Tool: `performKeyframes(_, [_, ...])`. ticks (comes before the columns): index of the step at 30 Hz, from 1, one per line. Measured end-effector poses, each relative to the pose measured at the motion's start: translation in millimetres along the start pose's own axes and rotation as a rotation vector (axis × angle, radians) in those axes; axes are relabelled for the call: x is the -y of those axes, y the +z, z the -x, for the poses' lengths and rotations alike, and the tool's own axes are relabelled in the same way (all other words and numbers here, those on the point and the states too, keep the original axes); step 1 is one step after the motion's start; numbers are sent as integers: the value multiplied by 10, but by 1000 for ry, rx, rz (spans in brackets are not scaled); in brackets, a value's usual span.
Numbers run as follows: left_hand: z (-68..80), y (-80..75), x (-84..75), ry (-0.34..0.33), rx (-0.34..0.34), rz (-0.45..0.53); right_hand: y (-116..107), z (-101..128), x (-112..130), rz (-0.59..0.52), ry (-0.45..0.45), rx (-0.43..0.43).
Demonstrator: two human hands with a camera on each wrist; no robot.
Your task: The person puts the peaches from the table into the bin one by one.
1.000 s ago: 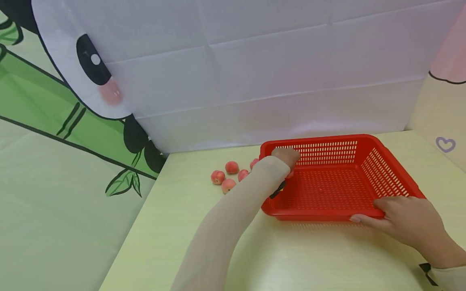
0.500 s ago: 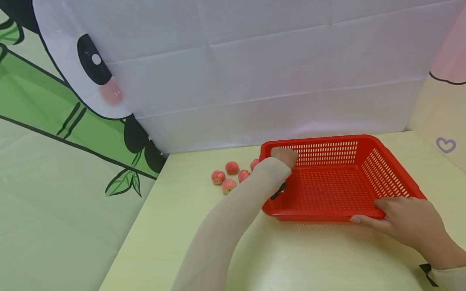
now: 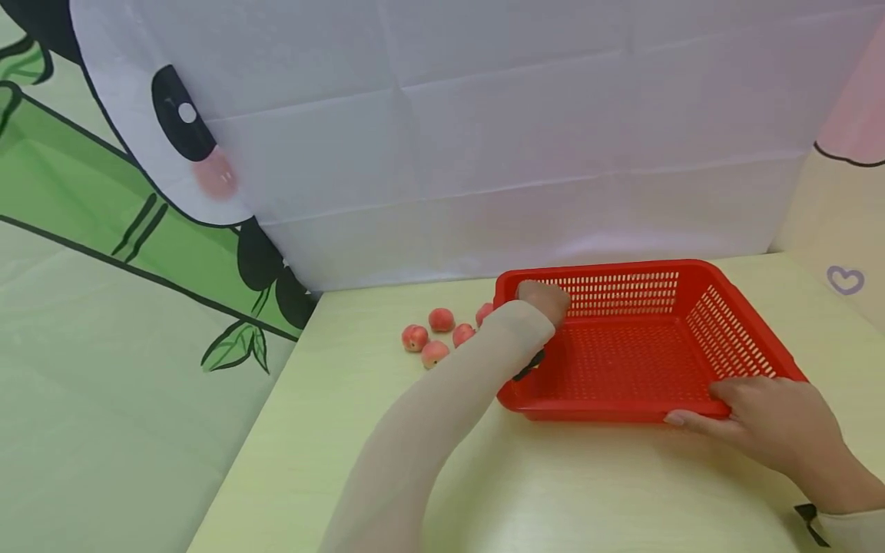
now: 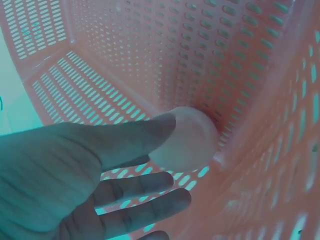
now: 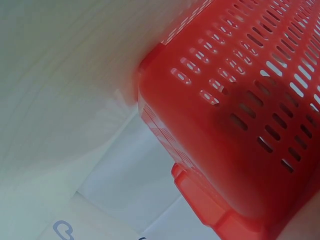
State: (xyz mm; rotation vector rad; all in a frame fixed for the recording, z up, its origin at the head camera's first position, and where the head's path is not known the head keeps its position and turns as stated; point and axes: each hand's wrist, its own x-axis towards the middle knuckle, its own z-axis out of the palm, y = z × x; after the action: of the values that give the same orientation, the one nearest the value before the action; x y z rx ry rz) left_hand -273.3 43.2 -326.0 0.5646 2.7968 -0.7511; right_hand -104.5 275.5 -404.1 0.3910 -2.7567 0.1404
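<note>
**Peach in the far corner**

Pale green table (image 3: 622, 491), panda backdrop. From the head view, my right hand (image 3: 767, 418) grips the red basket (image 3: 733, 338) at its near rim. On the left wrist cam, my left hand (image 4: 75, 175) holds a peach (image 4: 187, 137) with fingers loosely spread, deep in the corner. It could roll off if the basket tips.

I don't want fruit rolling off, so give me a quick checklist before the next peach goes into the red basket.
1. Right hand steadies the red basket at its near corner: ok.
2. Peach in the left hand is inside the basket corner: ok.
3. Left hand released the peach: cannot tell, thumb lies on it.
4. Loose peaches on the table, away from its edge: ok.
5. Basket flat on table: ok.
</note>
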Motion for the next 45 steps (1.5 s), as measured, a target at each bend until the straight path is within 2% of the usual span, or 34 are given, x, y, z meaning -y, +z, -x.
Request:
performKeyframes(3, [20, -20, 74, 30, -43, 43, 15, 6, 19, -17, 8, 19])
performKeyframes(5, [49, -63, 151, 72, -96, 81, 11, 7, 29, -14, 18, 48])
performKeyframes(9, [155, -225, 358, 194, -280, 130, -13, -6, 28, 1, 26, 69])
performKeyframes(12, [305, -375, 518, 261, -425, 146, -35, -24, 23, 7, 28, 86])
performKeyframes(17, [656, -587, 742, 244, -607, 144, -49, -28, 11, 13, 27, 91])
performKeyframes(21, [934, -618, 911, 236, -740, 195, -29, -16, -9, 6, 16, 75])
performKeyframes(27, [1251, -468, 1156, 239, -910, 321, 5, -20, -14, 9, -8, 30])
performKeyframes(31, [1365, -265, 1318, 246, -1043, 417, 7, -28, -16, 11, -17, 12])
performKeyframes(34, [1422, -85, 1441, 223, -1100, 479, -10, -52, -15, 12, -23, 8])
performKeyframes(39, [1434, 160, 1598, 173, -1111, 567, -22, -65, -13, 15, -11, 35])
performKeyframes(45, [1383, 397, 1698, 135, -1048, 655, -2, -35, -13, 7, -6, 28])
